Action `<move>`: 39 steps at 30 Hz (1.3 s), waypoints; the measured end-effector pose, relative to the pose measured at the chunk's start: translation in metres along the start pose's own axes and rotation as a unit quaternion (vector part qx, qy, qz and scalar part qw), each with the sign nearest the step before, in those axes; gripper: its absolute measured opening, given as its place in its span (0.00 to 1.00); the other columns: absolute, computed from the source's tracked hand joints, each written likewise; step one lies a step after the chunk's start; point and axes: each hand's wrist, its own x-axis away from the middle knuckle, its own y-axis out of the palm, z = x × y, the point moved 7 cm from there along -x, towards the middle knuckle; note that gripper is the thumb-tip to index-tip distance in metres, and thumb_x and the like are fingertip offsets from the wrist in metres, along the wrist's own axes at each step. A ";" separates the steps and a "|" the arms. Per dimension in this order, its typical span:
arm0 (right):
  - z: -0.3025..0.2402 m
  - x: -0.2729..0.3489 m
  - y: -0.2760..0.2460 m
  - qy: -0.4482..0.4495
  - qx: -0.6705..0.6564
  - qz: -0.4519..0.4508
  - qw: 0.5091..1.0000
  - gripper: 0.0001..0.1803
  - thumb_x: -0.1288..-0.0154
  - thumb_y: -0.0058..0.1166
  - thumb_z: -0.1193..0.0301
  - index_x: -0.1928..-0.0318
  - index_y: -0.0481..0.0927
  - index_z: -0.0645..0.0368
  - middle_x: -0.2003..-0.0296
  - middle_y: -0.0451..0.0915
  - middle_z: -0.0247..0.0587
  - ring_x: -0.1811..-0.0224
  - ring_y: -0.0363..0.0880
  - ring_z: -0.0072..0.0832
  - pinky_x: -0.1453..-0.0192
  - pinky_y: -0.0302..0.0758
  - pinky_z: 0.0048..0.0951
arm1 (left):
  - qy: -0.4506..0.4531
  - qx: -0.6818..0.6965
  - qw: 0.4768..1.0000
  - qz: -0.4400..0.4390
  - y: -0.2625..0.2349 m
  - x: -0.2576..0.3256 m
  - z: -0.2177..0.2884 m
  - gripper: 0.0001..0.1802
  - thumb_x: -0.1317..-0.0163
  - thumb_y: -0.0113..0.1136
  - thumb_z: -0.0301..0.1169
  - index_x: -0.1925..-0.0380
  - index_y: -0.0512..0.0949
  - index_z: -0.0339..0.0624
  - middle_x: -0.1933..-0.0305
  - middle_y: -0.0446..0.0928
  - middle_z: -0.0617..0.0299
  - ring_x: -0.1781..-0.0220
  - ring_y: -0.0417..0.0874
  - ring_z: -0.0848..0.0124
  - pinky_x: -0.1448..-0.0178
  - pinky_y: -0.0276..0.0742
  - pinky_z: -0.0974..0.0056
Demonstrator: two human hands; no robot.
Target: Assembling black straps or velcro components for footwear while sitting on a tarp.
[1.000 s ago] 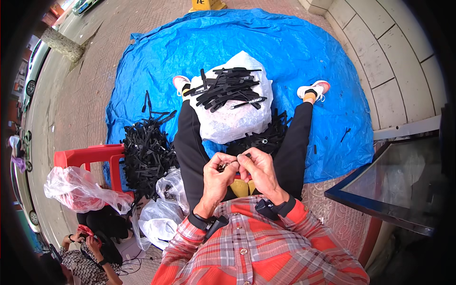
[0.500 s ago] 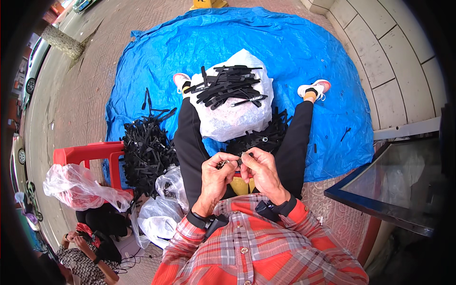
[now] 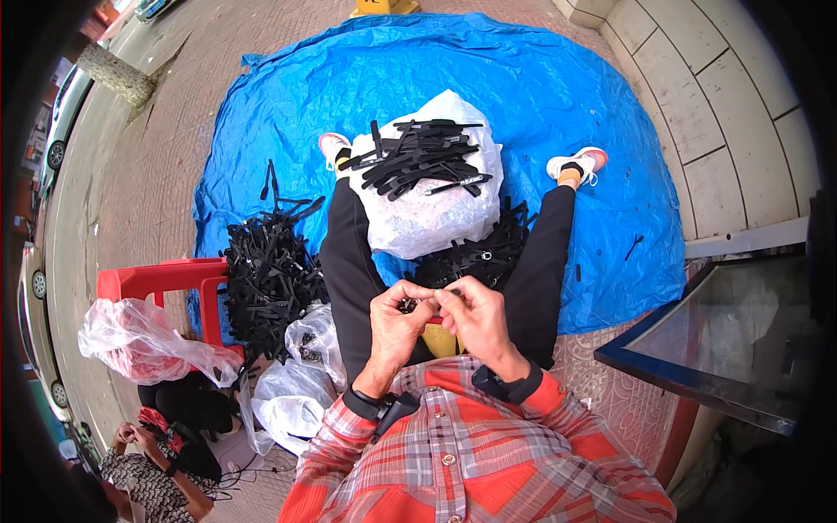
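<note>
Fingertips of the left hand [image 3: 397,321] and right hand [image 3: 475,315] met, pinched together on a small dark piece [image 3: 429,299] between them above the lap. Beyond lay a white bag [image 3: 427,218] topped with black strips [image 3: 418,157], on a blue tarp [image 3: 540,87]; 1 red stool [image 3: 161,281] stood left.

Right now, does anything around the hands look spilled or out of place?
A few black strips lie scattered loose on the blue tarp, apart from the piles. Otherwise nothing stands out: both hands, left hand and right hand, pinch a small piece.
</note>
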 end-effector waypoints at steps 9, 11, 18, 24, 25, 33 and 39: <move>-0.042 0.015 0.021 -0.349 0.395 -0.044 0.849 0.15 0.48 0.54 0.79 0.58 0.73 0.71 0.71 0.69 0.45 0.71 0.73 0.35 0.70 0.72 0.32 | -0.015 0.116 0.992 -0.044 -0.005 -0.008 0.003 0.10 0.46 0.54 0.18 0.62 0.77 0.32 0.81 0.70 0.68 0.84 0.61 0.84 0.82 0.53 0.76; -0.041 0.012 0.018 -0.364 0.403 -0.043 0.839 0.17 0.50 0.53 0.80 0.57 0.72 0.71 0.69 0.69 0.44 0.68 0.73 0.35 0.67 0.72 0.30 | -0.018 0.176 0.983 -0.046 0.003 -0.006 0.011 0.11 0.45 0.49 0.19 0.62 0.76 0.30 0.84 0.66 0.69 0.86 0.58 0.83 0.82 0.52 0.76; -0.062 0.000 0.004 -0.315 0.380 0.005 0.869 0.14 0.48 0.55 0.74 0.59 0.74 0.61 0.65 0.72 0.42 0.61 0.71 0.40 0.53 0.65 0.38 | -0.033 0.136 0.990 -0.034 -0.008 -0.006 0.002 0.10 0.45 0.49 0.19 0.63 0.75 0.31 0.86 0.63 0.71 0.87 0.57 0.84 0.80 0.55 0.75; -0.013 -0.013 -0.001 -0.118 0.275 -0.156 0.941 0.08 0.45 0.54 0.73 0.67 0.71 0.62 0.66 0.73 0.44 0.60 0.73 0.38 0.55 0.68 0.35 | -0.104 0.128 0.984 -0.065 -0.009 -0.002 -0.010 0.07 0.47 0.52 0.17 0.67 0.77 0.30 0.83 0.67 0.70 0.86 0.57 0.85 0.82 0.49 0.77; -0.008 -0.013 -0.001 -0.086 0.226 -0.184 0.953 0.08 0.43 0.54 0.72 0.67 0.71 0.63 0.68 0.72 0.43 0.65 0.73 0.33 0.59 0.69 0.31 | -0.104 0.120 0.984 -0.087 -0.008 -0.002 -0.011 0.07 0.47 0.52 0.16 0.68 0.77 0.30 0.83 0.67 0.70 0.86 0.57 0.85 0.82 0.49 0.77; 0.021 -0.008 0.002 -0.009 0.162 -0.118 0.980 0.07 0.42 0.52 0.75 0.67 0.70 0.67 0.74 0.75 0.45 0.73 0.76 0.30 0.68 0.72 0.29 | 0.131 -0.198 0.971 -0.014 -0.002 0.003 0.009 0.07 0.48 0.56 0.18 0.68 0.78 0.34 0.79 0.72 0.72 0.78 0.68 0.86 0.75 0.63 0.78; 0.027 -0.006 -0.001 0.175 -0.067 -0.153 0.970 0.07 0.37 0.48 0.74 0.66 0.70 0.66 0.73 0.72 0.33 0.73 0.71 0.17 0.69 0.69 0.21 | -0.015 -0.002 0.998 -0.062 -0.010 -0.001 -0.002 0.11 0.47 0.63 0.23 0.63 0.77 0.35 0.80 0.71 0.73 0.83 0.63 0.88 0.80 0.56 0.80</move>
